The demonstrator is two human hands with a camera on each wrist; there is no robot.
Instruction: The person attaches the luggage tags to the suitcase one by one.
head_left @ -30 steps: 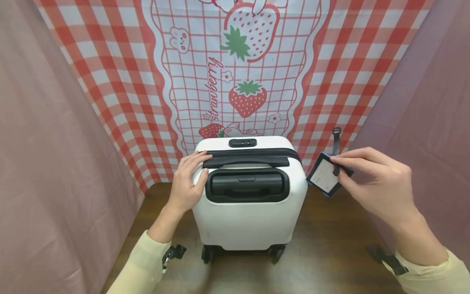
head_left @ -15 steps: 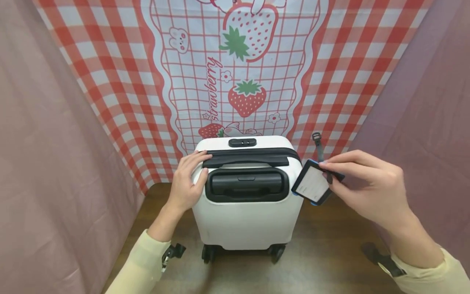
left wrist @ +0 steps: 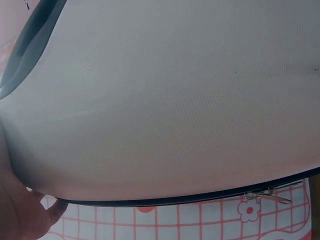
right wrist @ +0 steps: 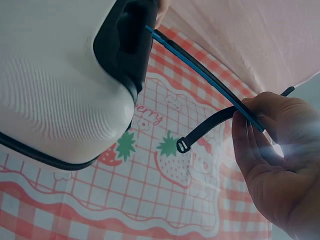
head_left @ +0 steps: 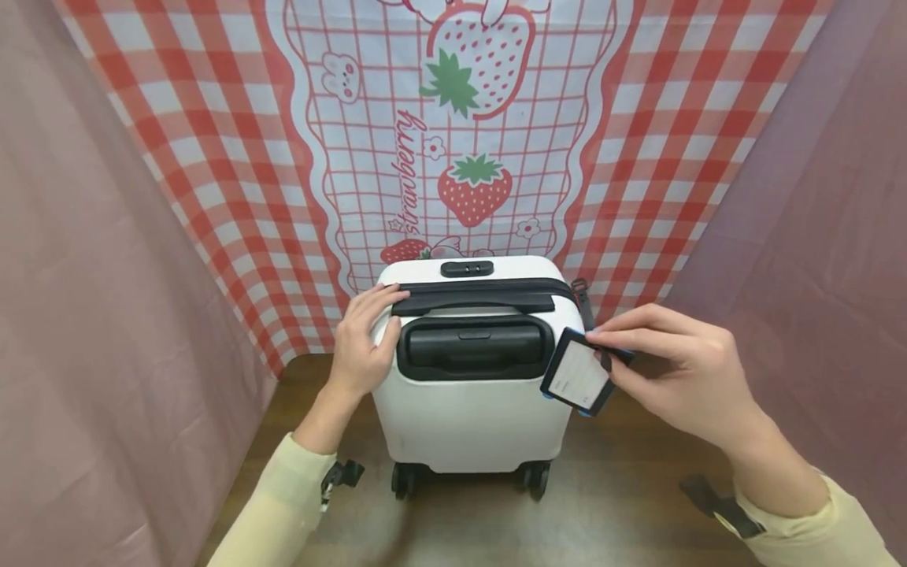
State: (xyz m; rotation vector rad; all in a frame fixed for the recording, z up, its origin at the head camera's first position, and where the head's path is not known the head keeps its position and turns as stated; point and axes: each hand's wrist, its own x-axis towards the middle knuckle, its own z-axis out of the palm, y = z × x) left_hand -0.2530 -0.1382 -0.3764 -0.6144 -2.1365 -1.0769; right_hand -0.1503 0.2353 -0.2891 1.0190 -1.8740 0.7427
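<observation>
A white hard-shell suitcase [head_left: 475,425] stands upright on its wheels in the head view, its black carry handle [head_left: 473,302] on top. My left hand [head_left: 361,346] rests on its upper left corner, fingers lying over the top edge and thumb on the near side. My right hand [head_left: 673,366] pinches a luggage tag [head_left: 577,376], a dark-framed card holder with blue edges and a white card, beside the suitcase's right side. From the tag a black strap [right wrist: 210,123] with a small buckle [right wrist: 183,145] hangs free in the right wrist view.
The suitcase stands on a brown wooden surface [head_left: 638,504]. Behind it hangs a red-and-white strawberry cloth [head_left: 496,134]. Plain pinkish curtains [head_left: 106,276] flank both sides. A zip pull [left wrist: 270,196] shows on the suitcase seam in the left wrist view.
My right hand has carried the luggage tag left and a little down, to the suitcase's right edge. The suitcase has shifted slightly away from me. My left hand stays on its corner.
</observation>
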